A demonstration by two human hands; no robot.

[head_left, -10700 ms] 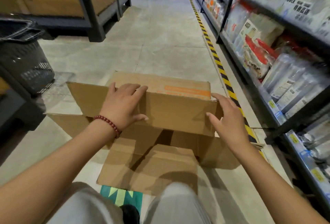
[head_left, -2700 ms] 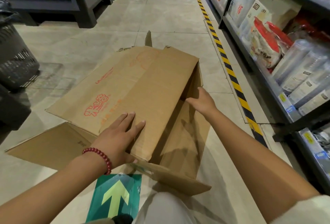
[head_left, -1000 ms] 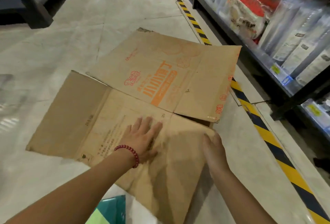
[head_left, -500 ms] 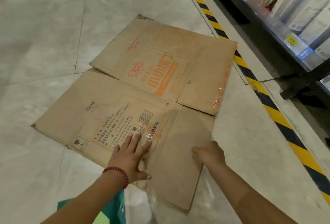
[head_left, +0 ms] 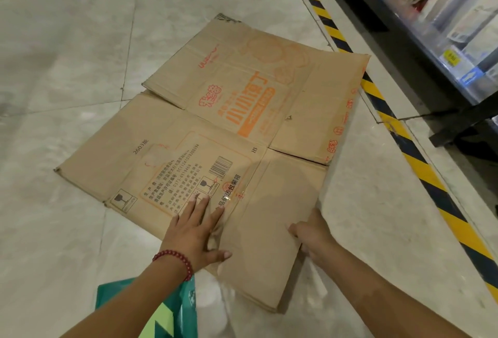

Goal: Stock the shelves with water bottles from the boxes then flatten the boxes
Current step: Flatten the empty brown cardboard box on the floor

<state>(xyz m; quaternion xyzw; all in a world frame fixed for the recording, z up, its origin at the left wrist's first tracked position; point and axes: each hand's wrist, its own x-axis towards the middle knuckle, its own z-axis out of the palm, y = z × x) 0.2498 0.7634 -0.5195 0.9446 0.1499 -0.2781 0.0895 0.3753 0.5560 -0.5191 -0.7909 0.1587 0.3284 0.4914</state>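
Box (head_left: 231, 127) lies flat, long axis running away; left hand (head_left: 194, 230) presses splayed, right hand (head_left: 314, 234) curls round its near right edge.

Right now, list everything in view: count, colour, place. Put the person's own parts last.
cardboard box: one, brown with orange print, flattened on the floor, centre.
floor: one, pale grey tiles, under the box.
hazard tape: one strip, yellow and black, on the floor along the shelf base.
shelf: one, dark frame, right edge, holding blurred packaged goods.
price tags: at least two, yellow and blue, on the shelf's front rail.
arrow sticker: one, green, on the floor by the bottom edge.
bracelet: one, red beads, on the left wrist.
left hand: one, fingers straight, pressing flat on the box's near panel.
right hand: one, gripping the right edge of the box's near flap.
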